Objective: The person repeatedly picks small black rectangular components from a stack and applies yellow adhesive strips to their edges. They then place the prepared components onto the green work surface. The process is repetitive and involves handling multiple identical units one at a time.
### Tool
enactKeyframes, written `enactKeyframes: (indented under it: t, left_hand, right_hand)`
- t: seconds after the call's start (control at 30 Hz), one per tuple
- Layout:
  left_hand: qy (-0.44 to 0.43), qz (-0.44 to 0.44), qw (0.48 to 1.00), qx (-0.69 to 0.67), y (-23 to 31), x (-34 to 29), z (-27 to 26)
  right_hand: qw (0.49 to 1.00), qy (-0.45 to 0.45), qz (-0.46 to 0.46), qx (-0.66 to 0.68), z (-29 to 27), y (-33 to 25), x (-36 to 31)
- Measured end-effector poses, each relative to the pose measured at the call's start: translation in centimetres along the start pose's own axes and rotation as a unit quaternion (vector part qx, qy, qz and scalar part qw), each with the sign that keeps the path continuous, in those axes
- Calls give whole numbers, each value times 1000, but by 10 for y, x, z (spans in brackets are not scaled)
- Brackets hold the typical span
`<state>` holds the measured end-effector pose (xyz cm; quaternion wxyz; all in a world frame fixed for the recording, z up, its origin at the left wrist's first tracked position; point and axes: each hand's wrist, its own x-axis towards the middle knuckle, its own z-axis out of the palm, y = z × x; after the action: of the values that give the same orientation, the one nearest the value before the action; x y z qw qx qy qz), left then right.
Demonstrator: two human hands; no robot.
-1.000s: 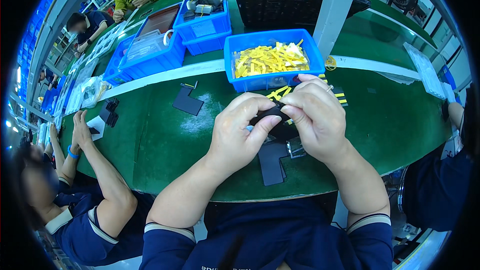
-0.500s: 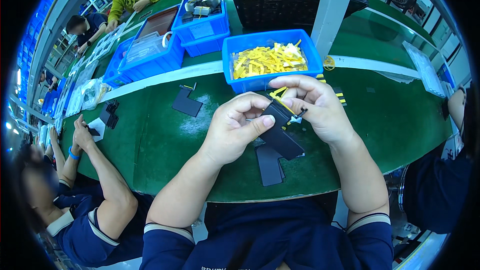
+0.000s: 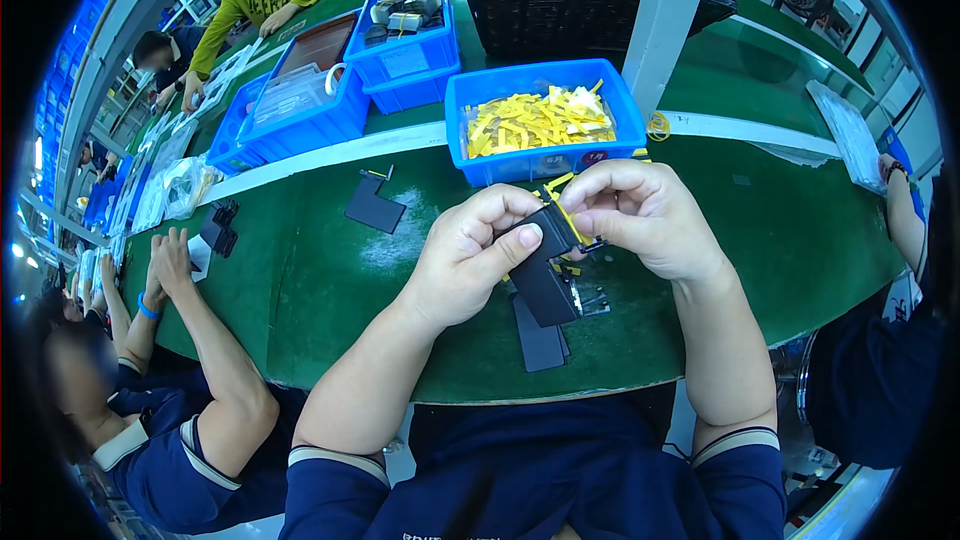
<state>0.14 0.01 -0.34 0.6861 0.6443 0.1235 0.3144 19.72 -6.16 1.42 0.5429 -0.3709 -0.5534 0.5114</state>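
My left hand (image 3: pixel 468 255) grips a flat black L-shaped battery-like piece (image 3: pixel 545 285), thumb on its upper face. At the piece's far edge, the fingers of my right hand (image 3: pixel 645 220) are closed in a pinch on a thin yellow strip (image 3: pixel 575 223). The right fingertips partly hide that strip. Beneath the held piece, near the table's front edge, lies another flat black piece (image 3: pixel 541 340), partly covered. Small bits, some of them yellow, show beside it. A similar black L-shaped piece (image 3: pixel 374 206) rests on the table to the left of my hands.
Beyond my hands stands a blue bin (image 3: pixel 545 168) of yellow strips. More blue bins (image 3: pixel 310 130) are at the far left, and a grey post (image 3: pixel 668 30) rises behind. A co-worker's hands (image 3: pixel 170 265) work at the left, near stacked black pieces (image 3: pixel 219 228); another person's arm (image 3: pixel 905 215) is at right.
The held black piece has turned, its lower end swinging left and nearer me. My right hand has shifted slightly right and down along its far edge. Co-workers' arms have moved too.
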Motion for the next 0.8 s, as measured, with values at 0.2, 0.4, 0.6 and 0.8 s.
enactKeyframes:
  t: [0.2,0.4,0.6,0.8]
  left_hand:
    - [17,23,1000,-6,-3,-2,-4]
    - [17,25,1000,6,-3,-1,-3]
    - [29,39,988,146,-6,-1,-3]
    - [11,13,995,94,-6,-1,-3]
  right_hand:
    - [998,47,28,-22,0,-11,0]
    - [997,33,-2,-65,2,-2,0]
    - [998,1,-6,-64,-3,-2,1]
    - [999,-15,9,-27,-4,-1,1]
